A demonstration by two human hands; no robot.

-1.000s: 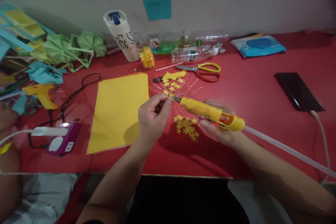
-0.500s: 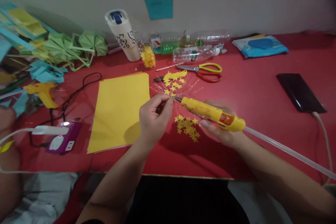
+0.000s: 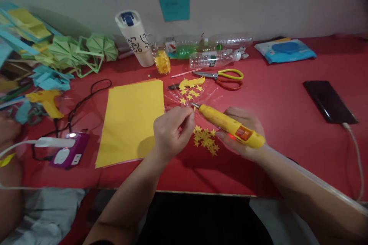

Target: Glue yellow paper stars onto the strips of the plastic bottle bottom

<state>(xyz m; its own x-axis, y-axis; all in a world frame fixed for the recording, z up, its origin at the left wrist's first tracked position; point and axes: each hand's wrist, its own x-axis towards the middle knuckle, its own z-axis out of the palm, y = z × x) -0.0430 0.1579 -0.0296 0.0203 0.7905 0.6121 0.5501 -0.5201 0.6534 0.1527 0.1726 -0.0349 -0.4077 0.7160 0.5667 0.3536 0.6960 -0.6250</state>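
Observation:
My left hand [image 3: 172, 130] is closed in a pinch on a small yellow paper star [image 3: 194, 108], mostly hidden by the fingertips. My right hand [image 3: 255, 127] is wrapped round a yellow hot glue gun [image 3: 222, 118], its metal nozzle right beside the pinched star. A long clear glue stick [image 3: 299, 166] sticks out of the gun's rear, along my right forearm. Below the nozzle lies a pile of yellow stars [image 3: 205, 138]. Beyond my left fingertips, several more yellow stars [image 3: 191, 95] lie over clear plastic strips [image 3: 211, 93].
Left of my hands lie yellow paper sheets [image 3: 132, 118], a purple power adapter [image 3: 70, 151] and another glue gun [image 3: 46, 101]. Scissors [image 3: 230, 78], plastic bottles [image 3: 212, 59] and a tumbler [image 3: 135, 42] are behind; a phone [image 3: 329, 101] is at right. Another person's arm [image 3: 11, 183] shows at left.
My left hand has moved slightly right and turned, with the star now showing at its fingertips. The glue gun's rear has dipped and shifted a little left, and the glue stick with it.

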